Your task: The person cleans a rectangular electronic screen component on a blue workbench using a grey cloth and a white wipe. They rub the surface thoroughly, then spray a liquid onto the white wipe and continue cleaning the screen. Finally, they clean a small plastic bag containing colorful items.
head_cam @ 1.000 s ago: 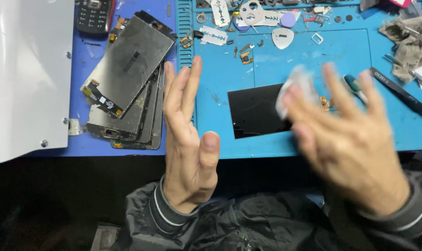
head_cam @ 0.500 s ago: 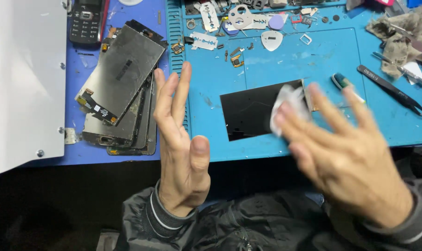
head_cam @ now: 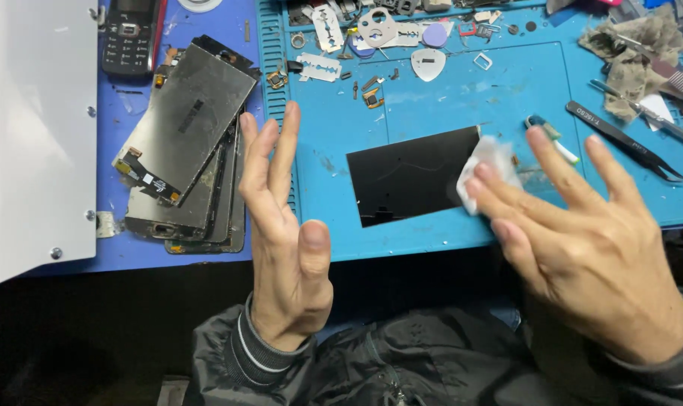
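While two bare hands hang over the bench, one black glass panel point(head_cam: 413, 183) lies flat on the blue work mat point(head_cam: 461, 98), near the mat's front edge. One white wipe point(head_cam: 486, 171) rests against the panel's right end, and the right hand point(head_cam: 582, 240) presses it there with the tips of its first two fingers, the remaining fingers spread wide and lifted; nothing is clenched in that hand. The left hand point(head_cam: 285, 233) floats just left of the panel, edge-on, palm turned toward it, fingers straight and loosely together, thumb apart, holding nothing and touching nothing. Left of the panel, off the mat, sits one stack of phone screens point(head_cam: 183, 150), seemingly four or five deep, though the lower ones are too covered to count surely. Beyond that stack, farther from the panel, lie one black keypad phone point(head_cam: 131, 34) and one white sheet point(head_cam: 29, 128). Behind the panel, two razor blades point(head_cam: 319, 68) and one white pick point(head_cam: 428, 64) lie among small metal parts. To the panel's right sit one pair of black tweezers point(head_cam: 619, 139) and, behind them, one crumpled grey rag point(head_cam: 634, 53).
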